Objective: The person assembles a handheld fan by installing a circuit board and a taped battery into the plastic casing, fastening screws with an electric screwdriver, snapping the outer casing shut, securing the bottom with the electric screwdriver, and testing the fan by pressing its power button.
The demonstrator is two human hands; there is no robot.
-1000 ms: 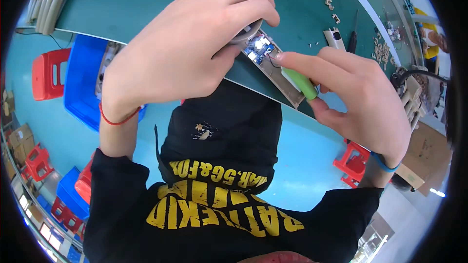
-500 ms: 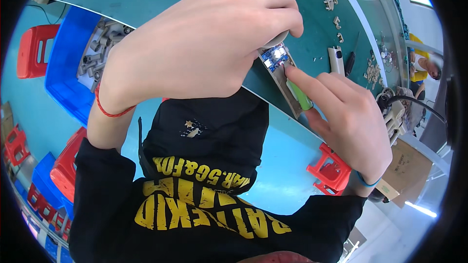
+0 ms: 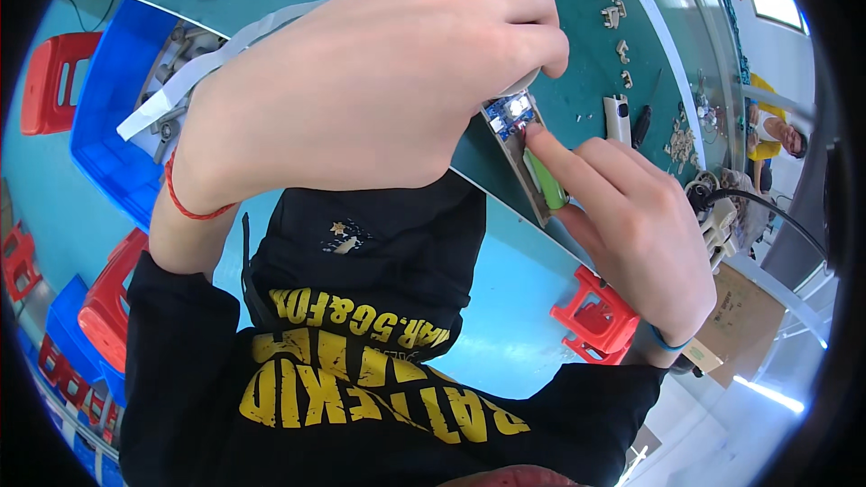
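A narrow beige plastic housing [image 3: 520, 171] lies open between my hands over the green tabletop. In it sit a small blue circuit board [image 3: 508, 115] and a green cylindrical battery cell [image 3: 547, 182]. My left hand [image 3: 406, 72] is closed around the far end of the housing; its fingertips are mostly hidden behind the hand. The index finger of my right hand [image 3: 631, 216] presses at the board's lower edge, by thin red wires, while its thumb sits at the housing's near end. Behind my left wrist a white strip [image 3: 194, 72] slants across the table edge.
At the left, a blue bin [image 3: 113, 117] holds grey plastic parts. Small beige pieces [image 3: 616, 16], a beige shell [image 3: 618, 117] and a dark screwdriver [image 3: 642, 126] lie at the right. Red stools [image 3: 595, 316] and a cardboard box [image 3: 744, 316] stand below. A person [image 3: 776, 131] sits far right.
A white strip now shows behind my left forearm, reaching toward the blue bin. My hands and the housing hold nearly the same pose, with only a slight shift.
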